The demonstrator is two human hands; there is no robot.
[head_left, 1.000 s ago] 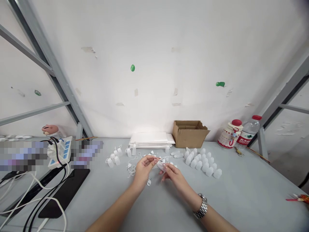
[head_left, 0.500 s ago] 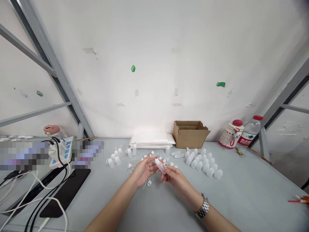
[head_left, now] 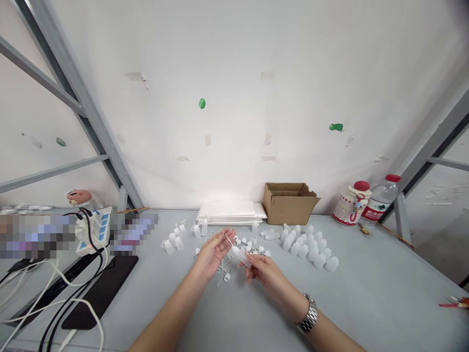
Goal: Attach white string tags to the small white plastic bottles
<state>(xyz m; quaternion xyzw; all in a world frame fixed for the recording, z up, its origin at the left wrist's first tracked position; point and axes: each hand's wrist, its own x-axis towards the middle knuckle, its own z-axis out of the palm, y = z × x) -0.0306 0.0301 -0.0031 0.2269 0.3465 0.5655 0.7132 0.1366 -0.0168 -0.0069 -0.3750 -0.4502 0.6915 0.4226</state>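
Translucent small bottle (head_left: 242, 257), tilted with its capped end up and to the left, is held above the middle of the counter (head_left: 359, 303). The right hand (head_left: 264, 269) pinches its lower body between thumb and fingers, apparently so that the top stays free for the other hand. The left hand (head_left: 211, 258) is half-open, palm turned inward, with a thin white cord (head_left: 229, 239) running from the bottle's top to its fingers; whether they grip it is unclear. A metal watch (head_left: 308, 313) circles the right wrist.

Just beyond and beneath the hands lie loose white caps (head_left: 227, 277) with cords, probably heaped there for easy reach. Toward the left edge, capped bottles (head_left: 178, 243) stand in a small group; toward the right edge, rounded translucent pieces (head_left: 313, 254) are clustered, seemingly sorted apart. Along the far edge, by the wall, are a white stack (head_left: 230, 211) and an open cardboard box (head_left: 292, 210).

The far right corner carries a red-topped jug (head_left: 349, 209) and a water bottle (head_left: 379, 198). At left, cables cross a black phone (head_left: 100, 293), and pixelation hides nearby items. The box's contents cannot be seen, the left hand covers some caps, and the forearms are cut off below.
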